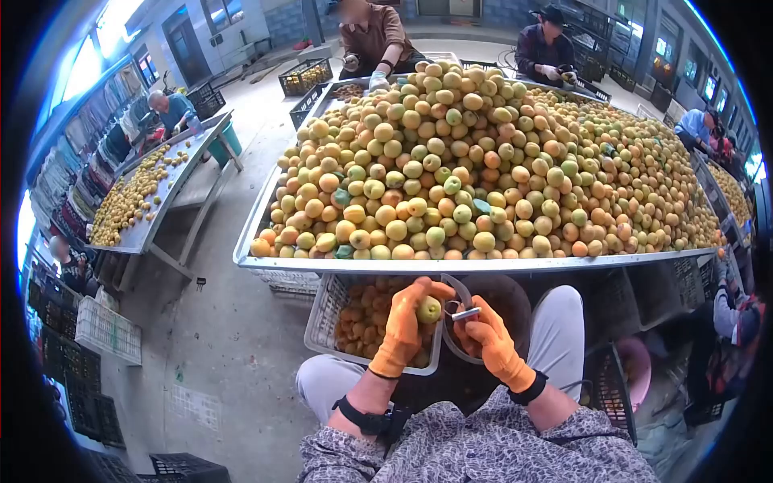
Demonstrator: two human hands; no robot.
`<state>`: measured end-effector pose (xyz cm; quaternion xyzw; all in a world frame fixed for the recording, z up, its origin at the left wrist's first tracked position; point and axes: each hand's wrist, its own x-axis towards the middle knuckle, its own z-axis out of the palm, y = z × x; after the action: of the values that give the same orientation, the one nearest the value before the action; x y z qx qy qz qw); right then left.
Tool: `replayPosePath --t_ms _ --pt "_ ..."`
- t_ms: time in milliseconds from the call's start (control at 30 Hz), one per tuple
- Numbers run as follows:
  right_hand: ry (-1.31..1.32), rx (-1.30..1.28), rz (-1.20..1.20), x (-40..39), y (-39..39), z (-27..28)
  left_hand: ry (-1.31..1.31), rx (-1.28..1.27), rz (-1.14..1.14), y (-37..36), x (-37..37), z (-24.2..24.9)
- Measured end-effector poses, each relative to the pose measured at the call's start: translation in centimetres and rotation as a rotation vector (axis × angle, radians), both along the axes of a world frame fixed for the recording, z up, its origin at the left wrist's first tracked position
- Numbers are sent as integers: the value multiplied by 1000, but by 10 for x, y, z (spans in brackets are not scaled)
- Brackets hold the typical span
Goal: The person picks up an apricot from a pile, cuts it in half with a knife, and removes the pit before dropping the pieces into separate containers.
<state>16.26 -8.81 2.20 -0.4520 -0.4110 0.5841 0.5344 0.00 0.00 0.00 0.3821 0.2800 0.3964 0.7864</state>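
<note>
My left hand (400, 326), in an orange glove, is closed around a greenish-yellow apricot (429, 310). Beside it, my right hand (498, 344), gloved the same way, grips a small curved knife (459, 289); its blade points up and left, close to the fruit. Both hands are over my lap, just below the near edge of the metal-rimmed table (386, 265). On that table lies a big heap of apricots (451, 173), yellow to orange, with a few green leaves.
Under the table edge stand a light crate (320, 332) of orange-brown fruit pieces and a round bucket (519, 296). Left is a sloping table (179, 179) with more fruit. Two people (378, 36) (550, 50) work across the heap; others sit left and right. Dark crates (71, 354) line the left.
</note>
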Motion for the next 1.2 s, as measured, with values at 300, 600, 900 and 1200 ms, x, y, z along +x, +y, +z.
replayPosePath --t_ms 300,600,900,1200 --pt "78 -27 12 7 -2 5 181 180 -149 -10 1 30" --pt "179 -171 -62 12 0 4 121 281 -46 -14 8 27" --pt "525 -180 -142 23 7 -36 -26 300 20 -11 7 31" --pt "278 -98 -191 41 -12 0 914 690 -138 -16 47 -8"
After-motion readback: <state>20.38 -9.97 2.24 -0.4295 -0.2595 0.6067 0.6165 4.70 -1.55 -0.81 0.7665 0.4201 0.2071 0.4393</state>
